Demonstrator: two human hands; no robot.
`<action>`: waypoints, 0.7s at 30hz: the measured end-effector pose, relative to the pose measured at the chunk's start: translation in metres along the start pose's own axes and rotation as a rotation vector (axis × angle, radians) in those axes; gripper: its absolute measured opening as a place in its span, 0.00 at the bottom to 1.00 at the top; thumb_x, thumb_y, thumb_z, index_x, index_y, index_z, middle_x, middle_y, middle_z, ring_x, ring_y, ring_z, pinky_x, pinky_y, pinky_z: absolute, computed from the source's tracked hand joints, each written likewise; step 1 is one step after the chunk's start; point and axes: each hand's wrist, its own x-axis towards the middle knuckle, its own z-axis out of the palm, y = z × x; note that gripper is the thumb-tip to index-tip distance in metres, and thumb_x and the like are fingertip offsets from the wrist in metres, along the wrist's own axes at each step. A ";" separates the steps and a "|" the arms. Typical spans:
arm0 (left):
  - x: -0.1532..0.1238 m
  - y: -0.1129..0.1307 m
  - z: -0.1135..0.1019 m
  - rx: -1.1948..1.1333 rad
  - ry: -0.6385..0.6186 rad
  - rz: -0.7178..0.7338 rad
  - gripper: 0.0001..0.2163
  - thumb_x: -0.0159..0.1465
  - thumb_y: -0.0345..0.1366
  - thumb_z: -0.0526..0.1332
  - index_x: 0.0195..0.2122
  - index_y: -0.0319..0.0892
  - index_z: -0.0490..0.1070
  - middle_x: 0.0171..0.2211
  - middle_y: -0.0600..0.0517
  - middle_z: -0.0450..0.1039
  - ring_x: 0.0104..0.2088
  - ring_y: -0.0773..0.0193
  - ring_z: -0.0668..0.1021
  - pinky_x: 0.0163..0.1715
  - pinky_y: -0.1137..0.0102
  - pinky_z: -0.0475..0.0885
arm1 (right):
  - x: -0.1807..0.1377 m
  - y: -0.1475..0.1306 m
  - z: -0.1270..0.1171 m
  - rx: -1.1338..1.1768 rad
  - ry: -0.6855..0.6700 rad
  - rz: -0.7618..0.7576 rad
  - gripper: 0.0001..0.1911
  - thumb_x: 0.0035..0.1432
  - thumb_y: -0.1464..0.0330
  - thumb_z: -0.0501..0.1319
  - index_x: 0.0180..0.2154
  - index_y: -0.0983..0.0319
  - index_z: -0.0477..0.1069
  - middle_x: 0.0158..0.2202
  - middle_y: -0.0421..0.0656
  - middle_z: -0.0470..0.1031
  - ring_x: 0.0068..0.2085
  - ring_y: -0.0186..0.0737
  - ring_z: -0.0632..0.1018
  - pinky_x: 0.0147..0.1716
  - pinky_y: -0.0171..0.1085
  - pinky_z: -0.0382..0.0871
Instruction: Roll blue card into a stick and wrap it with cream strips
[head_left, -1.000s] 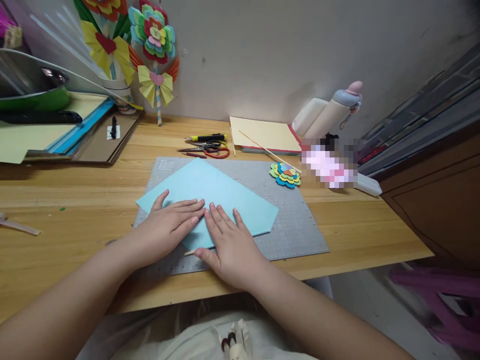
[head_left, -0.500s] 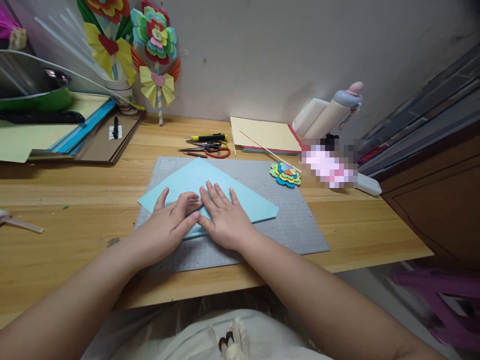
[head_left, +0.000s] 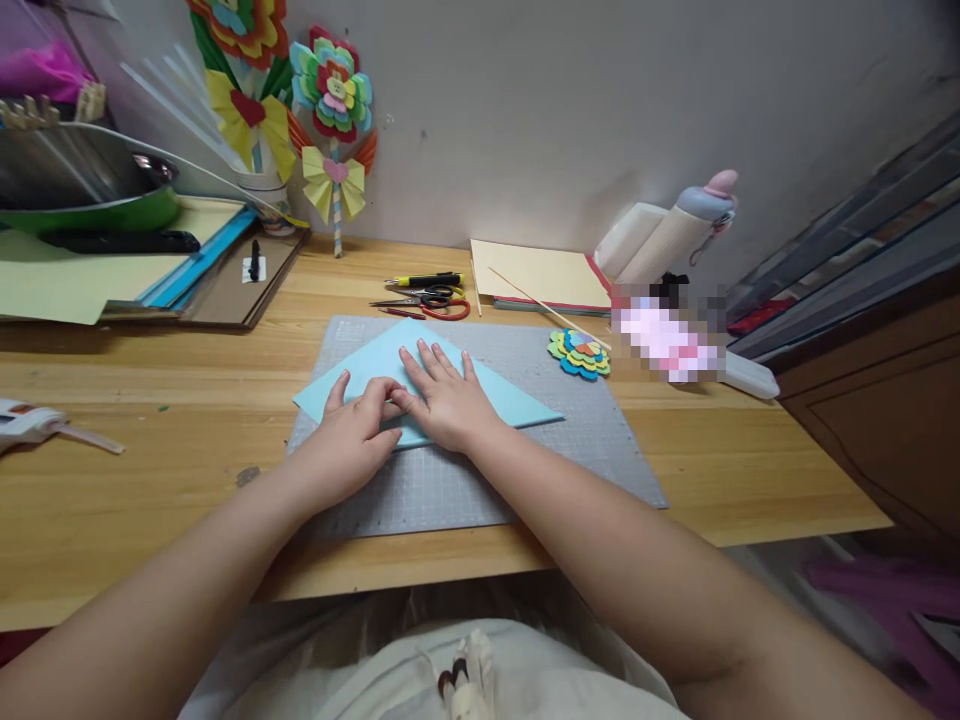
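A light blue sheet of paper, folded into a wide triangle, lies on the grey cutting mat with its peak pointing away from me. My right hand rests flat on the middle of the paper, fingers spread. Beside it, my left hand touches the paper's left-centre, its fingers bent but apart and gripping nothing visible. The left fingertips meet the right thumb near the centre. Both hands hide part of the paper's lower middle.
Scissors and a yellow-black cutter lie behind the mat. A layered paper flower sits at its right edge, near a thin stick and cream paper. At left are a glue gun and a green pan.
The paper's near long edge has risen away from me and now lies flatter and straighter. My right hand has shifted slightly left; my left fingers have moved toward its thumb. The view has shifted slightly.
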 end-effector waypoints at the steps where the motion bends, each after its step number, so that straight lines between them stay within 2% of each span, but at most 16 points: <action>1: 0.001 0.001 0.001 0.023 0.030 -0.018 0.16 0.57 0.29 0.50 0.47 0.46 0.56 0.45 0.54 0.77 0.57 0.63 0.68 0.64 0.53 0.38 | 0.001 0.001 0.000 0.005 0.001 0.002 0.35 0.64 0.46 0.36 0.66 0.55 0.41 0.69 0.45 0.39 0.68 0.45 0.43 0.62 0.56 0.29; 4: -0.001 0.008 0.006 0.105 0.201 -0.131 0.18 0.54 0.28 0.50 0.46 0.44 0.59 0.46 0.50 0.75 0.54 0.57 0.70 0.62 0.50 0.43 | 0.004 0.002 0.002 0.024 0.011 0.001 0.35 0.63 0.46 0.35 0.65 0.55 0.47 0.68 0.46 0.43 0.67 0.47 0.45 0.62 0.57 0.31; 7: -0.007 0.017 0.016 0.199 0.354 -0.214 0.08 0.57 0.33 0.52 0.39 0.44 0.64 0.41 0.45 0.74 0.50 0.48 0.70 0.53 0.47 0.54 | 0.005 0.003 0.003 0.045 0.041 -0.003 0.33 0.64 0.46 0.38 0.63 0.55 0.54 0.68 0.47 0.47 0.67 0.48 0.48 0.61 0.57 0.32; 9: -0.011 0.022 0.022 0.272 0.353 -0.138 0.06 0.59 0.37 0.55 0.35 0.44 0.67 0.39 0.45 0.74 0.47 0.47 0.70 0.48 0.50 0.58 | 0.006 0.004 0.004 0.054 0.068 -0.005 0.31 0.64 0.48 0.40 0.61 0.54 0.57 0.67 0.48 0.49 0.66 0.48 0.50 0.61 0.58 0.33; 13: -0.014 0.024 0.030 0.353 0.297 0.094 0.07 0.62 0.40 0.57 0.35 0.46 0.72 0.39 0.48 0.76 0.45 0.51 0.70 0.45 0.54 0.58 | 0.008 0.005 0.006 0.082 0.127 -0.013 0.28 0.65 0.50 0.43 0.59 0.54 0.60 0.65 0.48 0.54 0.64 0.49 0.54 0.60 0.60 0.34; 17: -0.011 0.023 0.031 0.387 0.311 0.158 0.08 0.64 0.36 0.56 0.30 0.45 0.73 0.34 0.50 0.77 0.44 0.54 0.71 0.44 0.56 0.57 | 0.012 0.005 0.005 0.134 0.192 -0.039 0.23 0.65 0.52 0.46 0.55 0.55 0.65 0.61 0.49 0.60 0.62 0.49 0.58 0.59 0.61 0.38; 19: -0.010 0.023 0.030 0.397 0.309 0.177 0.09 0.64 0.35 0.57 0.27 0.43 0.72 0.31 0.51 0.76 0.42 0.55 0.72 0.42 0.57 0.58 | 0.009 0.008 0.001 0.169 0.232 -0.056 0.21 0.67 0.56 0.45 0.54 0.56 0.66 0.58 0.47 0.65 0.59 0.45 0.62 0.59 0.57 0.43; 21: -0.009 0.023 0.030 0.399 0.305 0.190 0.09 0.63 0.35 0.58 0.26 0.43 0.72 0.29 0.52 0.75 0.40 0.56 0.72 0.40 0.59 0.58 | -0.001 0.012 -0.007 0.199 0.279 -0.073 0.19 0.69 0.62 0.42 0.52 0.58 0.66 0.53 0.47 0.69 0.55 0.41 0.67 0.57 0.49 0.50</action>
